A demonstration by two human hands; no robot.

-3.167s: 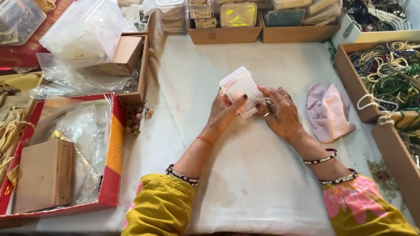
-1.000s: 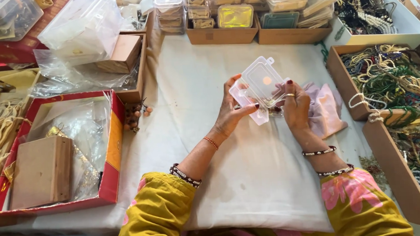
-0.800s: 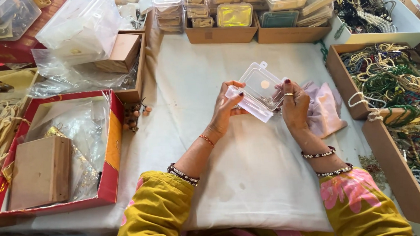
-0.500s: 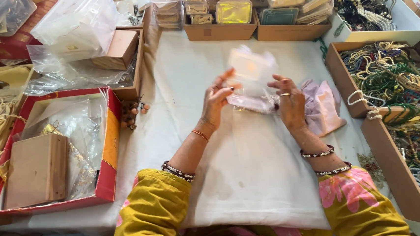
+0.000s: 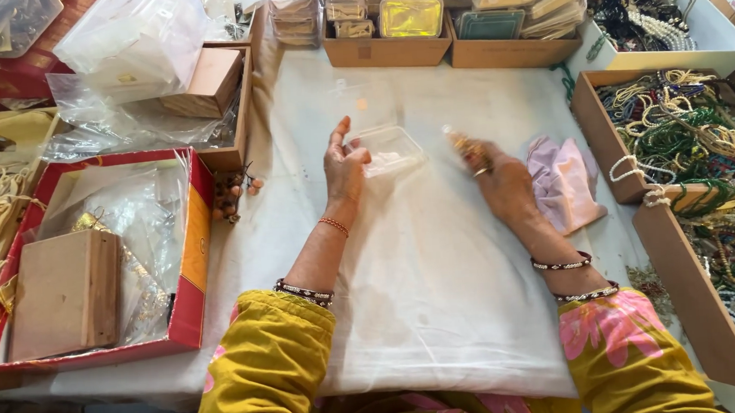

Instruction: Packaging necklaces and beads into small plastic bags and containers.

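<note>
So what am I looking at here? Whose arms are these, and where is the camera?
There is no machine here: a person works with two bare hands, and the one camera sits on their head, looking down, so the arms reach in from the bottom of the picture. The left hand rests on a clear plastic box that lies on the white cloth covering the table. The right hand is blurred; something small seems pinched in its fingers, but I cannot tell what. Beside it lies a pink pouch. On the left stands a red tray with a brown box in it. On the right are cardboard boxes of beads, and along the far edge, stacked clear cases.
</note>
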